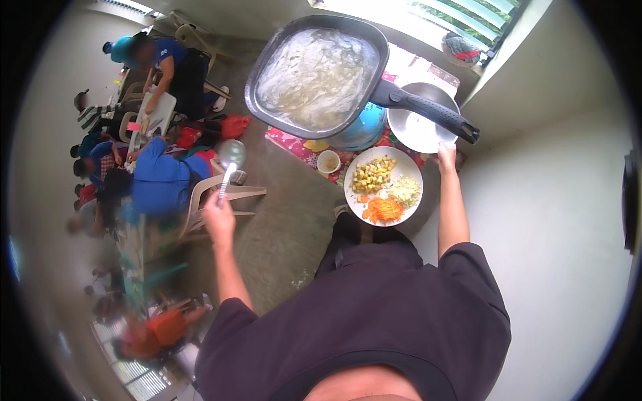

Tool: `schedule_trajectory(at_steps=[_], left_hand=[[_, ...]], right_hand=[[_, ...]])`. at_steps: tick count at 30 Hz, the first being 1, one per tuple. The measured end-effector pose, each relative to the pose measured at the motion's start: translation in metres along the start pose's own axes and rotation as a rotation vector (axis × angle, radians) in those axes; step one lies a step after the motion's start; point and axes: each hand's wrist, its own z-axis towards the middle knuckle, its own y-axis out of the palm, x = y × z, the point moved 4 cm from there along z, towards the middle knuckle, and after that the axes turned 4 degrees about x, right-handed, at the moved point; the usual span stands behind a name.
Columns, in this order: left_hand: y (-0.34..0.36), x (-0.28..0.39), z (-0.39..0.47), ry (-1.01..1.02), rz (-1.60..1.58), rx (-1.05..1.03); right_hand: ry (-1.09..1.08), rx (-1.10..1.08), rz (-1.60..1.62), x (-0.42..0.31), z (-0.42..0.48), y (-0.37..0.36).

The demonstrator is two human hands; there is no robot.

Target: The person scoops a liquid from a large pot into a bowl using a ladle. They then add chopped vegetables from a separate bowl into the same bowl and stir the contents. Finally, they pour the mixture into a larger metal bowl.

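My left hand (219,220) holds a metal ladle (230,156) by its striped handle, with the ladle's bowl raised and out to the left of the pan. My right hand (446,156) grips the near rim of a shiny, pale bowl (421,133), whose inside shows only glare. A deep, dark, square pan (311,132) holds cloudy, foamy liquid. The pan's black handle (434,111) passes over the bowl. On a white plate (409,165) lie diced yellowish pieces (372,175), shredded orange carrot (385,209) and finely chopped pale vegetable (405,190).
Below the pan stands a blue gas cylinder (363,128) on a red patterned tablecloth (291,145). A small cup (329,162) sits beside the plate. Several people sit at tables on the left, near a plastic chair (200,200). A wall (541,210) is at right, a louvred window (464,22) behind.
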Motion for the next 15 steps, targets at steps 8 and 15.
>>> schedule_trajectory(at_steps=[8, 15], left_hand=[[-0.123, 0.133, 0.085, 0.36, -0.099, -0.118], [-0.043, 0.212, 0.139, 0.432, 0.07, -0.296]], right_hand=[[-0.084, 0.073, -0.045, 0.006, 0.016, -0.007], [-0.069, 0.111, 0.158, -0.007, -0.018, -0.038]])
